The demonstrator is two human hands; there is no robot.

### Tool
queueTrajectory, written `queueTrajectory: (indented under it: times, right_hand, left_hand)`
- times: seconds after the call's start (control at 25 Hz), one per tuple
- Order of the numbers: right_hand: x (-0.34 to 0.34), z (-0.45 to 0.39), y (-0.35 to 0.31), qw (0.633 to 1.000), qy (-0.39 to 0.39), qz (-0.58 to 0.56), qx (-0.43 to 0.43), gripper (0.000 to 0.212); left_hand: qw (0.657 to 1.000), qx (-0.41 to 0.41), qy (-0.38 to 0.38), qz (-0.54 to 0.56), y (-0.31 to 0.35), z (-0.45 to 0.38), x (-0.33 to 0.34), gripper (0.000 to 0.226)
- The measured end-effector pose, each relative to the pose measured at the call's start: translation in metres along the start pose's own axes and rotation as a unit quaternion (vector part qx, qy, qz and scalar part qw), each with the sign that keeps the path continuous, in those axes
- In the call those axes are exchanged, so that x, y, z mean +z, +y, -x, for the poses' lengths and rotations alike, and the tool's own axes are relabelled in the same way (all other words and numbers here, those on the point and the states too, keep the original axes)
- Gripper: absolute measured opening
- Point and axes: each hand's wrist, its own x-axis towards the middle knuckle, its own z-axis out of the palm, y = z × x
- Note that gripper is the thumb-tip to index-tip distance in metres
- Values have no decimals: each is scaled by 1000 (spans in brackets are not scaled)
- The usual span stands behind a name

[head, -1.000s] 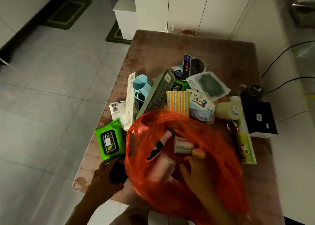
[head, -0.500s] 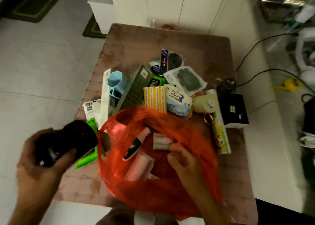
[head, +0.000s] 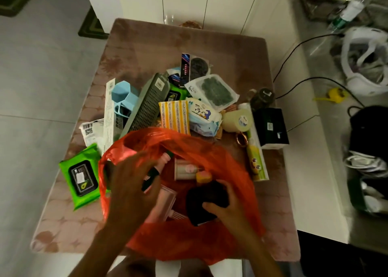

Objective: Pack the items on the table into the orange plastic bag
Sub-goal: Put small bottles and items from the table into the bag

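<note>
The orange plastic bag (head: pixel 212 155) is lying open at the near edge of the table (head: pixel 147 52). A black thing (head: pixel 204 201) is held low inside the bag by the right hand (head: pixel 227 208). The fingers (head: pixel 212 205) of that hand are curled round the black thing. What the black thing is cannot be told.

The left hand (head: pixel 131 187) is over the left side of the bag's mouth. Its fingers (head: pixel 147 164) are spread out, and nothing is seen to be held in them. It cannot be told if the bag's edge is touched by them.

Just past the right hand's fingertips a small yellow and pink thing (head: pixel 203 175) and a pale tub (head: pixel 184 168) are seen in the bag. Under the left hand's fingers a pink box (head: pixel 163 203) and a pink and black tube (head: pixel 154 173) are lying.

Many things are not packed yet. A green wipes pack (head: pixel 80 176) is lying on the table, just beside the left hand's thumb side. Far past all the fingertips a big pile is waiting, with a grey basket (head: pixel 147 104) and a striped pack (head: pixel 174 114) in it.

The bag is thin and floppy. If the mouth is let go, it could fall shut, and the next thing could be dropped outside. The bag hangs a little over the table's near edge, so it could be pulled off as it is filled. It could also be torn by hard corners.
</note>
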Motion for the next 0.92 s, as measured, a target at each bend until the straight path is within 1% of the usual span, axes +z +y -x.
queueTrajectory:
  times: [0.04,0.08,0.12,0.16,0.2,0.28,0.36,0.4,0.44,0.48,0.52,0.56,0.6,0.64,0.68,0.72,0.76,0.8,0.84,0.92]
  right_hand:
    - [6,-3,4,998,-36,53,-23,70]
    - [15,-7,9,990,-41,120,-64,76]
    - [26,-12,14,973,-10,204,-110,80]
    - [36,-19,18,947,41,286,-141,82]
    - [45,-25,20,924,79,342,-153,81]
    - [52,-32,23,898,104,407,-133,80]
    - [48,-26,14,893,79,427,-120,77]
    - [40,-20,4,900,53,413,-130,69]
    - [28,-13,-10,910,45,378,-163,56]
    - [12,-14,-25,911,79,349,-206,40]
    - [-7,-18,-40,903,145,327,-238,27]
    - [-28,-30,-50,896,228,297,-238,22]
    - [-49,-48,-55,898,289,266,-200,24]
    - [-70,-68,-54,901,326,249,-144,30]
    - [-86,-86,-50,896,339,273,-84,35]
    - [-99,-102,-36,890,329,315,-27,40]
    - [-108,-116,-20,892,301,337,20,45]
    - [-112,-125,-7,905,273,321,53,48]
    - [-115,-132,5,926,245,278,74,48]
    - [-121,-134,11,955,199,201,92,45]
  left_hand:
    - [996,-14,34,-80,-16,-4,-6,44]
    - [988,-58,39,-138,-32,-9,-10,48]
    - [980,-111,24,-165,-43,-14,-13,52]
    - [976,-152,2,-156,-52,-16,-12,54]
    - [979,-167,-19,-113,-59,-18,-10,54]
    - [989,-144,-42,16,-60,-18,-5,51]
    - [990,-105,-34,84,-48,-16,-2,49]
    - [989,-95,-31,110,-44,-15,2,48]
    - [986,-94,-29,132,-39,-14,5,47]
    - [983,-101,-26,154,-37,-15,9,46]
    - [979,-110,-21,173,-33,-17,13,44]
    - [977,-112,-16,182,-33,-18,15,42]
    - [977,-111,-16,183,-32,-20,17,41]
    - [977,-108,-18,182,-30,-22,17,40]
    - [977,-106,-24,182,-28,-23,15,39]
    - [976,-106,-31,185,-27,-23,15,39]
    - [975,-109,-38,189,-25,-24,14,40]
    - [974,-112,-44,192,-25,-24,13,40]
    - [974,-114,-48,192,-24,-24,12,41]
    - [973,-114,-47,196,-23,-22,12,43]
